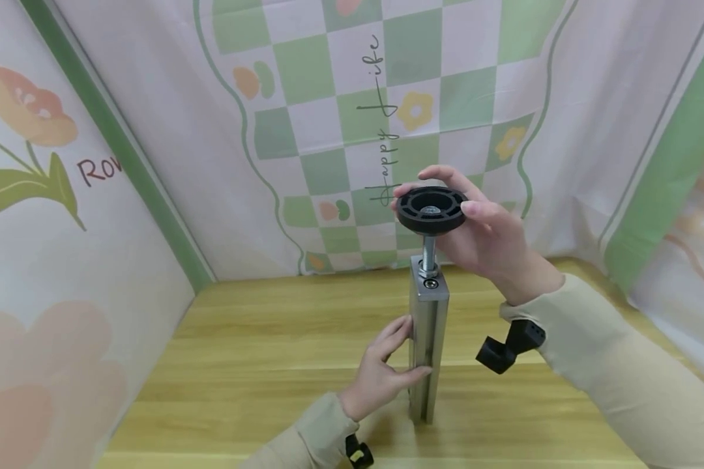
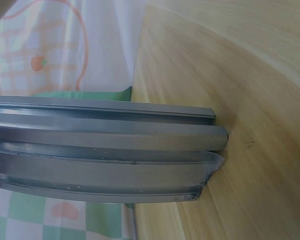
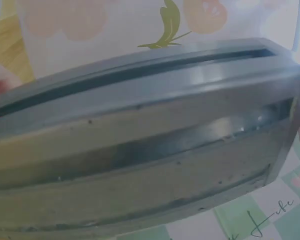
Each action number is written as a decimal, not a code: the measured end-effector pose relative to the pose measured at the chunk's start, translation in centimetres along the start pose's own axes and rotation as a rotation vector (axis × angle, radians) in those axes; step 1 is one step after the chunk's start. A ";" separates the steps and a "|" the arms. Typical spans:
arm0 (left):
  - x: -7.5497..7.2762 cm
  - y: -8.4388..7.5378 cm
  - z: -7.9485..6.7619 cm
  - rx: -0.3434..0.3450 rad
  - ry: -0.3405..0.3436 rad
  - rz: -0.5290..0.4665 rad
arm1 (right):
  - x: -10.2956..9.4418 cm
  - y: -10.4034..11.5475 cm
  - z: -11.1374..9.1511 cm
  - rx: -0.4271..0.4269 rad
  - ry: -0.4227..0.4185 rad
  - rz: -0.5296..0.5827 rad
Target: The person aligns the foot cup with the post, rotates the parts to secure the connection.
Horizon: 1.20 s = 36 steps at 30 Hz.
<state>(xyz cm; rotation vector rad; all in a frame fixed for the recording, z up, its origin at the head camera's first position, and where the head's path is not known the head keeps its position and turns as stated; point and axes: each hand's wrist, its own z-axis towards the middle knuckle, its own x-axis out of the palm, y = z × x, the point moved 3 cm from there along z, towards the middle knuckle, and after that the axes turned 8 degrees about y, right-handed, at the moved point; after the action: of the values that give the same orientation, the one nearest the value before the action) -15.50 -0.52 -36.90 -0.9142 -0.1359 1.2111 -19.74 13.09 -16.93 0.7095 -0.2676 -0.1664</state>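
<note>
In the head view a grey aluminium profile stands upright on the wooden table. A levelling foot with a black round base is fixed at its top, base upward. Its threaded stem and a nut show above the end plate. My left hand grips the profile partway down, thumb across the near side. My right hand holds the round base by its rim, thumb on the near edge. The left wrist view has the profile's lower end at the table; grooves run along the profile in the right wrist view.
The table spreads around the profile. Behind it hangs a checked curtain, with a flowered curtain along the left and another fabric panel with a green band on the right.
</note>
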 end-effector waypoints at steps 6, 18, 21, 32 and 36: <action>0.1 0.1 0.0 -0.006 -0.006 -0.021 | -0.2 0.7 -0.6 0.016 -0.153 -0.265; 0.0 -0.2 0.1 0.016 -0.006 -0.012 | 2.9 1.6 -0.2 0.141 -0.567 -0.753; 0.0 -0.2 0.1 0.029 -0.004 -0.002 | 3.4 1.7 0.0 0.141 -0.632 -0.853; 0.1 -0.2 0.1 0.031 -0.003 -0.014 | 4.8 1.3 0.5 0.095 -0.760 -1.276; 0.1 -0.2 0.1 0.045 -0.003 -0.004 | 5.0 1.2 0.6 0.067 -0.750 -1.374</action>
<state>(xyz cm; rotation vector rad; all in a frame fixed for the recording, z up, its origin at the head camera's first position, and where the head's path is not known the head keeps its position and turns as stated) -15.36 -0.39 -36.80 -0.8725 -0.1127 1.2074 -15.12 12.39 -14.81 0.7721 -0.4572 -1.7585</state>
